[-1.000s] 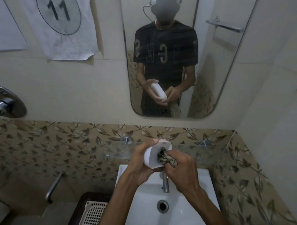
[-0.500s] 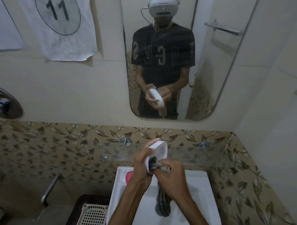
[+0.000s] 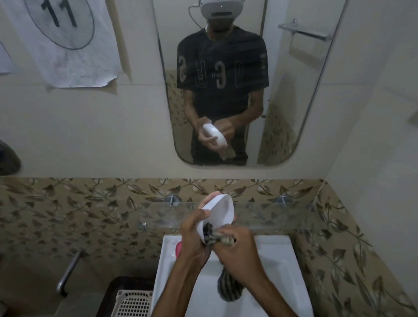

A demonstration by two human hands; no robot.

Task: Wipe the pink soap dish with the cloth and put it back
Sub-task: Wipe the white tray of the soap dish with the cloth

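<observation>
Since half a second back, the soap dish has tipped a little so more of its pale inside faces the camera, and the bunched cloth now sits at its lower end rather than across the middle. It looks white to very pale pink in this dim light. The left hand holds the dish tilted on edge above the back of the white washbasin, fingers wrapped round its left side and closed on it. The right hand is just beside it, fingers clenched on the dark striped cloth and pressing the wad into the dish's lower inside; the loose tail of the cloth hangs below the wrist into the basin. Both hands touch at the dish. A pink object peeks out on the basin's left rim, partly hidden by the left forearm; what it is cannot be told. Behind the hands runs a glass shelf on metal mounts against leaf-patterned tiles. The mirror above reflects the person gripping the dish and cloth. A paper sheet marked 11 hangs on the wall at upper left, and a perforated plastic basket stands to the left of the basin
</observation>
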